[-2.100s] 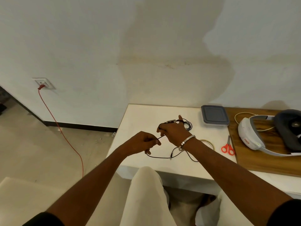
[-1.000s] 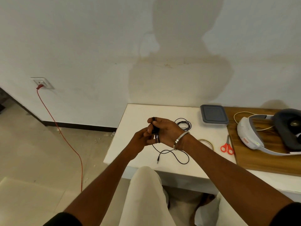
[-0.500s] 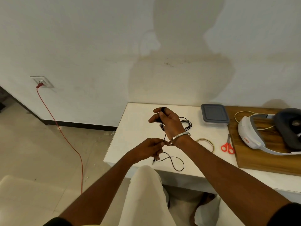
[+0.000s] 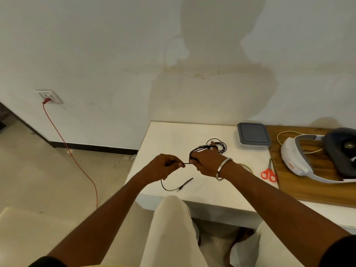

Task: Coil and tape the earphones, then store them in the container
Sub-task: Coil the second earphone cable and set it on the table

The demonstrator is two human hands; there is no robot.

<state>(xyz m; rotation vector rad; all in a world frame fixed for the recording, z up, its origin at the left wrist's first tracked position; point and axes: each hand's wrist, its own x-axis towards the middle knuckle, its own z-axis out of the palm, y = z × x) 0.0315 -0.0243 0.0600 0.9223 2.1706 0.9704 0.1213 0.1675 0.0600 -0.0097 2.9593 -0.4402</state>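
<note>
Left hand [image 4: 165,164] risen, cable [image 4: 186,163] (fingers-pinched)

Colours on the white desk [image 4: 173,135]
The earphones [image 4: 219,144] were black, the container [image 4: 253,135] grey, the scissors [image 4: 268,173] orange-handled, the board [image 4: 312,182] brown wood-grained, the wall cable [image 4: 63,139] red.

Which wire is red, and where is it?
The red wire hangs from the wall socket down to the floor. The earphone wire on the table is black.
</note>
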